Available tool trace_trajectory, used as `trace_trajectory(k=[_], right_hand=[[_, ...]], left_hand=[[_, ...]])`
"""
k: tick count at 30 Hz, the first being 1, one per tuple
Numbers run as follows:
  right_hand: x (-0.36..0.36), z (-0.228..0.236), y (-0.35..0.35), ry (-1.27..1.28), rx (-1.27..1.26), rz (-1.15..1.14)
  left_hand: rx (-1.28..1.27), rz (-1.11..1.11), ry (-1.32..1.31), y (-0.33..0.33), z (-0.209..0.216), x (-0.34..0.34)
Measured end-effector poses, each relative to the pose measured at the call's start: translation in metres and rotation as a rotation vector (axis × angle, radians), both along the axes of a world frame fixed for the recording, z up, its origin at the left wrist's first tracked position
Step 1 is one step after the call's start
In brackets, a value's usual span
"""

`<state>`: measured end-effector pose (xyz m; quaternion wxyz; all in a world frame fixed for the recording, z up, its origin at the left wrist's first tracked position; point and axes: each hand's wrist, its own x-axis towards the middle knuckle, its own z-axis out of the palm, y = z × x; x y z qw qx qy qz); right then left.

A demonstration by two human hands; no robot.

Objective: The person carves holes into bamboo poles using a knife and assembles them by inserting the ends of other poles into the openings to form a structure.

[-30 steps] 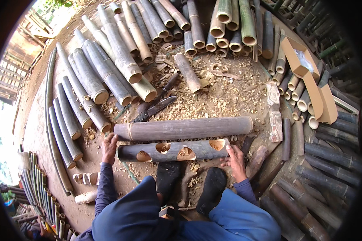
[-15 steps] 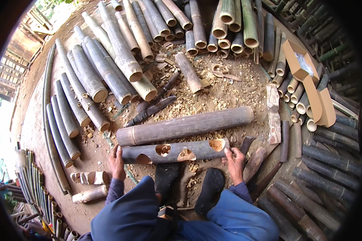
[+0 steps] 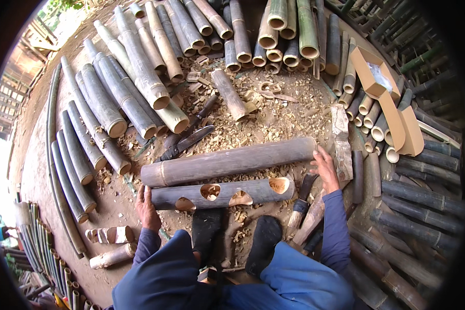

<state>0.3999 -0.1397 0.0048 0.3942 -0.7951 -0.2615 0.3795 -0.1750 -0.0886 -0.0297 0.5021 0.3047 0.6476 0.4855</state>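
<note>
A dark bamboo tube with several holes (image 3: 258,190) cut in its wall lies crosswise before my feet. My left hand (image 3: 148,211) is closed at its left end, the thumb against the rim. Just beyond lies an uncut bamboo tube (image 3: 232,160), slightly slanted, with one node ring near its left end. My right hand (image 3: 324,168) reaches to the right end of this tube. Its fingers are stretched and a little apart, with the fingertips touching the end. Wood chips show inside some of the cut holes.
A knife with a black-wrapped handle (image 3: 188,142) lies beyond the tubes among wood shavings (image 3: 274,121). Another wrapped-handle tool (image 3: 298,207) rests by my right foot (image 3: 264,243). Bamboo lengths (image 3: 124,93) are laid out left, far and right. An opened cardboard box (image 3: 369,72) sits far right.
My right hand has left the right end of the holed tube and moved forward and right to the uncut tube's end. My left hand stays at the left end.
</note>
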Motion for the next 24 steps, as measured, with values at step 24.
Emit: trace_trajectory(k=[24], right_hand=[[-0.091,-0.006,-0.083,-0.69,-0.558,0.353]], left_hand=[[-0.02,-0.423,-0.092,0.077,-0.011,-0.043]])
